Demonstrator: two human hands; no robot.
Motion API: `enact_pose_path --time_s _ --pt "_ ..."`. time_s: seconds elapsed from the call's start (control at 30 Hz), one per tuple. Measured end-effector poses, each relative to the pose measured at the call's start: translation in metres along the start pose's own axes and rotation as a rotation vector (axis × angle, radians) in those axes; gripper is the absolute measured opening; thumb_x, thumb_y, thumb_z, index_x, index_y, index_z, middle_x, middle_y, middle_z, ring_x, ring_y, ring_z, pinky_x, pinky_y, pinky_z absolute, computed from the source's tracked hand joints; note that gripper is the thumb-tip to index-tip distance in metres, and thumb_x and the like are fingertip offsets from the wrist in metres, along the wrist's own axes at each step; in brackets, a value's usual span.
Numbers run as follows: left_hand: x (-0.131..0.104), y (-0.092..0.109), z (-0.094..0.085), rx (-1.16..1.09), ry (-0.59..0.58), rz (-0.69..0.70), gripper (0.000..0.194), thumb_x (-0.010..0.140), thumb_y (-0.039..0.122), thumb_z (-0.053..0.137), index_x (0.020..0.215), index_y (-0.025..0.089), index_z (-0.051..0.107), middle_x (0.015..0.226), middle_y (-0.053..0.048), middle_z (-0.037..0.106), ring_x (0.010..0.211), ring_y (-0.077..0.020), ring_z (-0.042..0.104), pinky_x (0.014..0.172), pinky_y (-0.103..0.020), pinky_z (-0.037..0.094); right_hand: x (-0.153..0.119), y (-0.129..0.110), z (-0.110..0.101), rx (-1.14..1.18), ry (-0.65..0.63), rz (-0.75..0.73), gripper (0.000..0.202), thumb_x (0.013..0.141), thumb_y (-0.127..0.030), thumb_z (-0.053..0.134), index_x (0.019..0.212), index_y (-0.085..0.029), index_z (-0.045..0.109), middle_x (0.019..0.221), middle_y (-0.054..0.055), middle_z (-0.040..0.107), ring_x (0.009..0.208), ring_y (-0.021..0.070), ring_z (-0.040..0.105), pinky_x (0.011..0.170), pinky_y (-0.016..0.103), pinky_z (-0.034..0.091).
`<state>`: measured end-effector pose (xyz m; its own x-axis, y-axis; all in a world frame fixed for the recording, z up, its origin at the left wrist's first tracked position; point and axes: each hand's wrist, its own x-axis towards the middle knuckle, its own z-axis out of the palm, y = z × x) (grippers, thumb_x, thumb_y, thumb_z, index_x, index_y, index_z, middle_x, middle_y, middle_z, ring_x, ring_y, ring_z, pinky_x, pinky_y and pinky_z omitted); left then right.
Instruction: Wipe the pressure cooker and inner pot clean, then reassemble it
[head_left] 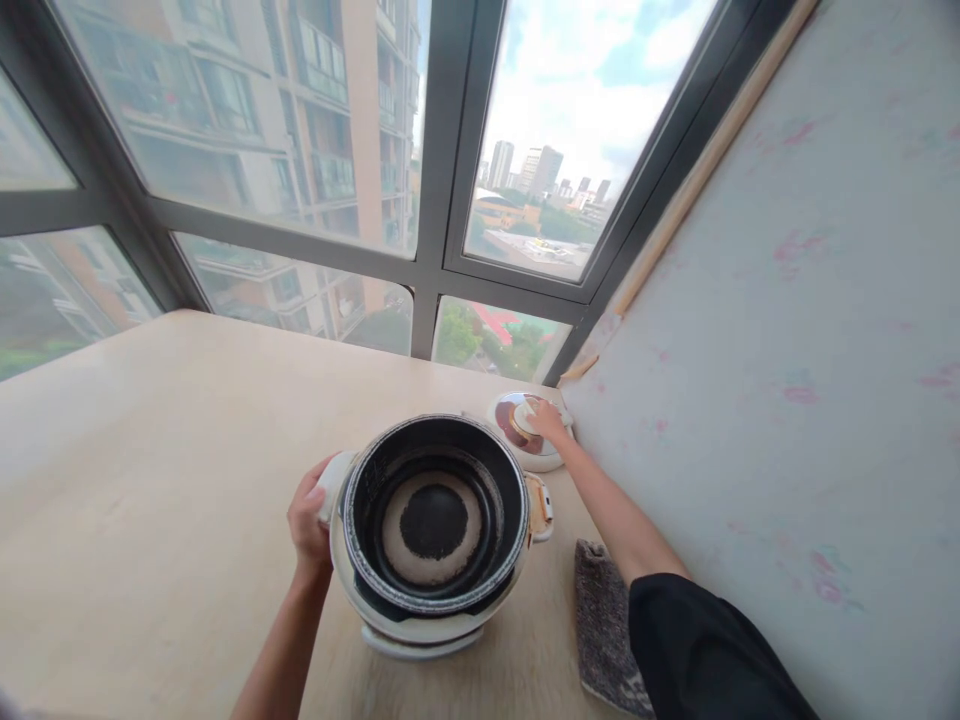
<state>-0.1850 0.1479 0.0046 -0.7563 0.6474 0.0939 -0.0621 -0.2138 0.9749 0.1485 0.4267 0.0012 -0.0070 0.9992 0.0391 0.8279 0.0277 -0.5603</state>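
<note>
A white rice cooker body (431, 580) stands open on the pale wooden table (150, 470), its dark inside and round heating plate showing. My left hand (309, 520) grips the cooker's left handle. My right hand (546, 420) reaches past the cooker to the far right and rests on the knob of a round lid (517, 435) that lies on the table by the wall.
A grey cloth (604, 625) lies on the table to the right of the cooker, under my right arm. A wall with faded pink marks (787, 350) closes the right side. Large windows (315, 150) run along the table's far edge.
</note>
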Motion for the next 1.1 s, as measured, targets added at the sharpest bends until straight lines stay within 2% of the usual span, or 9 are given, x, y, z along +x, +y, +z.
enact_pose_path --time_s 0.13,0.3,0.5,0.63,0.73,0.83,1.1 --pt "0.001 -0.007 -0.004 -0.181 -0.032 -0.102 0.050 0.068 0.050 0.057 0.102 0.016 0.072 0.100 -0.011 0.074 0.100 -0.0348 0.066 0.086 -0.045 0.052 0.020 -0.002 0.014 -0.182 -0.024 -0.004 0.049 0.084 -0.024 0.062 0.132 -0.014 0.066 0.134 0.018 0.066 0.125 0.0310 0.058 0.107 0.037 0.038" --pt "0.004 -0.013 -0.008 -0.161 -0.023 -0.074 0.049 0.066 0.049 0.059 0.098 0.015 0.074 0.103 -0.012 0.075 0.102 -0.0364 0.065 0.087 -0.045 0.050 0.032 0.000 0.023 -0.341 -0.016 -0.019 0.048 0.090 -0.031 0.061 0.134 -0.012 0.065 0.131 0.021 0.067 0.125 0.0319 0.057 0.107 0.038 0.036" --pt "0.005 -0.020 -0.008 -0.218 -0.028 -0.092 0.051 0.066 0.049 0.059 0.101 0.015 0.073 0.101 -0.011 0.075 0.102 -0.0361 0.065 0.086 -0.044 0.051 0.030 0.008 0.022 -0.383 0.004 -0.067 0.043 0.090 -0.036 0.063 0.127 -0.015 0.069 0.124 0.017 0.071 0.118 0.0286 0.059 0.103 0.034 0.036" --pt "0.008 -0.026 -0.009 -0.230 -0.029 -0.092 0.054 0.064 0.051 0.060 0.101 0.015 0.072 0.102 -0.010 0.074 0.104 -0.0356 0.064 0.086 -0.042 0.050 0.026 0.012 0.013 -0.364 0.055 -0.074 0.036 0.087 -0.037 0.067 0.115 -0.016 0.072 0.119 0.016 0.072 0.115 0.0284 0.060 0.101 0.035 0.037" --pt "0.009 -0.026 -0.008 -0.209 -0.019 -0.079 0.055 0.062 0.053 0.060 0.100 0.015 0.072 0.105 -0.010 0.074 0.105 -0.0350 0.064 0.088 -0.042 0.050 0.025 0.012 -0.003 -0.324 0.115 -0.079 0.033 0.084 -0.037 0.070 0.107 -0.014 0.072 0.113 0.016 0.073 0.109 0.0285 0.061 0.097 0.035 0.039" --pt "0.009 -0.022 -0.006 -0.205 -0.019 -0.067 0.054 0.061 0.053 0.060 0.098 0.014 0.071 0.101 -0.010 0.075 0.100 -0.0336 0.065 0.086 -0.041 0.050 0.024 0.007 -0.027 -0.258 0.190 -0.095 0.038 0.080 -0.041 0.071 0.107 -0.014 0.071 0.109 0.015 0.073 0.104 0.0279 0.061 0.093 0.035 0.042" --pt "0.008 -0.014 0.000 -0.192 0.013 -0.035 0.051 0.058 0.052 0.059 0.091 0.015 0.071 0.093 -0.008 0.074 0.090 -0.0297 0.064 0.076 -0.036 0.050 0.008 -0.024 -0.111 -0.041 0.360 -0.206 0.051 0.076 -0.056 0.067 0.106 -0.015 0.071 0.108 0.012 0.074 0.096 0.0250 0.064 0.086 0.035 0.048"
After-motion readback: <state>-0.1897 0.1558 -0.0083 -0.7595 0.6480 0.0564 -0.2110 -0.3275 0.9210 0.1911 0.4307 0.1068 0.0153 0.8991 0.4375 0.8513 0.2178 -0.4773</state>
